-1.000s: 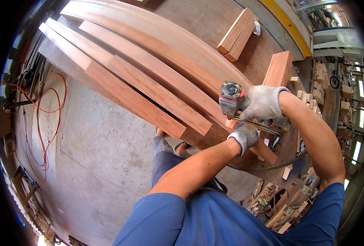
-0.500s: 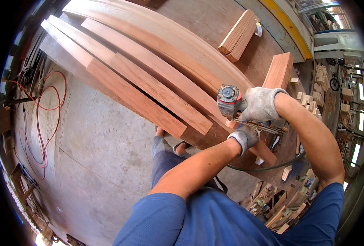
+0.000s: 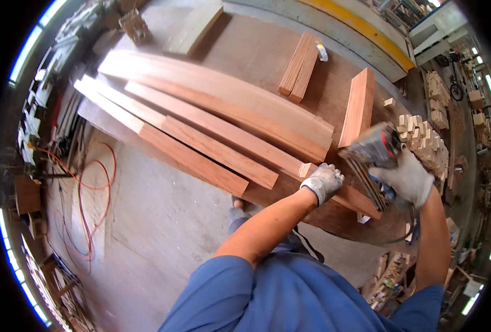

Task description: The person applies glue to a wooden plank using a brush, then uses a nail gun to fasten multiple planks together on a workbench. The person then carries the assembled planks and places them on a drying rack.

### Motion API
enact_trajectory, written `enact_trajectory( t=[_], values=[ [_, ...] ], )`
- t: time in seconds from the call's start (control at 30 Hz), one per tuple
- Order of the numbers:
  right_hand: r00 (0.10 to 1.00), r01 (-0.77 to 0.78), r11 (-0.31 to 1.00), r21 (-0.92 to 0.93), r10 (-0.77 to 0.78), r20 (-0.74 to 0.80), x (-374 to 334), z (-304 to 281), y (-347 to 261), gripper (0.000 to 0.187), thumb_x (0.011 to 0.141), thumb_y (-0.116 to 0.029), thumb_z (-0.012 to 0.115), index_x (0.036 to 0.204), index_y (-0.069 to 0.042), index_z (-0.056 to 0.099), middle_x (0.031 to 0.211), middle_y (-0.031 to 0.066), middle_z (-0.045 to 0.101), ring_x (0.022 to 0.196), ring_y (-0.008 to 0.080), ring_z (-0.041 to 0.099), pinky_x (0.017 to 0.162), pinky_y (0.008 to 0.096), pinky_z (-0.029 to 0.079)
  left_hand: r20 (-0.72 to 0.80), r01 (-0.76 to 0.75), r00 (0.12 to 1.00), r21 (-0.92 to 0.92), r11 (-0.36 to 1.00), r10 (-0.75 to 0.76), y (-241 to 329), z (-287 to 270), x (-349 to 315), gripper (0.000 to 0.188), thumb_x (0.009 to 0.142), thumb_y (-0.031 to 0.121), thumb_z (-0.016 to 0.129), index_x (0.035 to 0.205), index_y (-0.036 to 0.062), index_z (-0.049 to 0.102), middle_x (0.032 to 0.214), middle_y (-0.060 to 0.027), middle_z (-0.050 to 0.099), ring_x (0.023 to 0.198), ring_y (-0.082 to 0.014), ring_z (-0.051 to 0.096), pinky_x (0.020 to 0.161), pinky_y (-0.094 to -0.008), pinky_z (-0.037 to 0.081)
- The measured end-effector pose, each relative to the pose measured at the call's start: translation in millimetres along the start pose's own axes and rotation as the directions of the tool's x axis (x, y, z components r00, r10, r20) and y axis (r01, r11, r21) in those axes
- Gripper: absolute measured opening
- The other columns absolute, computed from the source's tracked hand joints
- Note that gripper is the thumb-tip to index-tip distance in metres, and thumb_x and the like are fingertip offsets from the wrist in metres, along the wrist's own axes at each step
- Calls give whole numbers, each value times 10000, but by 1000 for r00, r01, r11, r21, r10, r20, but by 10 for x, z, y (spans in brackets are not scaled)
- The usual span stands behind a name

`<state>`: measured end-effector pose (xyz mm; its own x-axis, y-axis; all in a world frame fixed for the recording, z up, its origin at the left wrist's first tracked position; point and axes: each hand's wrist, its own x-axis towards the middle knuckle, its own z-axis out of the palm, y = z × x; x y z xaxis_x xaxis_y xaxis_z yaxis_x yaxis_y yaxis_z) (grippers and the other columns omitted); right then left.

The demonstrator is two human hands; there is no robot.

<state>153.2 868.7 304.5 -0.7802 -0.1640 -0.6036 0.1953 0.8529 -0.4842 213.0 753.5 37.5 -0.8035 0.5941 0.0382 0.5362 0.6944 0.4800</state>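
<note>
My right hand (image 3: 407,180), in a pale work glove, grips a nail gun (image 3: 374,148) by its handle. The tool is smeared by motion, and its long magazine (image 3: 367,182) slants down toward the table. My left hand (image 3: 324,182), also gloved, is closed at a small light wood block (image 3: 307,169) on top of a long reddish board (image 3: 231,130); its fingers partly hide the block. Beyond my left hand the board's near end (image 3: 359,202) sticks out. Two more boards (image 3: 223,152) lie side by side to the left, and a wide stack of boards (image 3: 218,97) lies behind.
Short timber pieces (image 3: 300,66) and a thick beam (image 3: 359,105) rest on the brown tabletop (image 3: 245,41). Many small blocks (image 3: 422,138) are piled at the right. A dark hose (image 3: 367,240) runs from the tool. Red hose (image 3: 110,188) coils on the concrete floor at left.
My right hand has moved the nail gun right, away from my left hand, and turned it. My left hand stays on the board, now at the small block. The view has shifted.
</note>
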Motion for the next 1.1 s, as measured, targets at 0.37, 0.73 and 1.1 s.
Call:
enact_trajectory(
  t=[0.37, 0.73, 1.1],
  values=[
    [876, -221, 863, 455, 381, -296, -840, 4, 2903, 222, 910, -185, 831, 966, -7, 712, 753, -11, 633, 629, 103, 553, 566, 323, 467, 363, 262, 848, 349, 900, -387, -564, -806, -192, 379, 842, 146, 773, 1208, 66, 721, 1179, -190, 751, 1101, -363, 743, 913, -477, 615],
    [778, -469, 882, -51, 385, -496, -40, 901, 3516, 487, 883, -245, 778, 1279, 8, 650, 1218, 272, 724, 1172, 448, 681, 1003, 516, 541, 230, -39, 973, 206, 978, -10, 182, -196, 168, 460, 879, 229, 711, 1331, 146, 678, 1202, -137, 712, 1136, -332, 680, 949, -467, 560],
    [849, -435, 885, -164, 342, -403, 440, 1388, 3954, 674, 856, -275, 841, 1389, 8, 541, 1156, 262, 731, 1124, 453, 695, 975, 513, 553, 261, 144, 938, 305, 941, -228, -178, -712, -348, 353, 917, 309, 706, 1223, 134, 726, 1212, -160, 732, 1188, -354, 675, 1009, -470, 522]
  ],
)
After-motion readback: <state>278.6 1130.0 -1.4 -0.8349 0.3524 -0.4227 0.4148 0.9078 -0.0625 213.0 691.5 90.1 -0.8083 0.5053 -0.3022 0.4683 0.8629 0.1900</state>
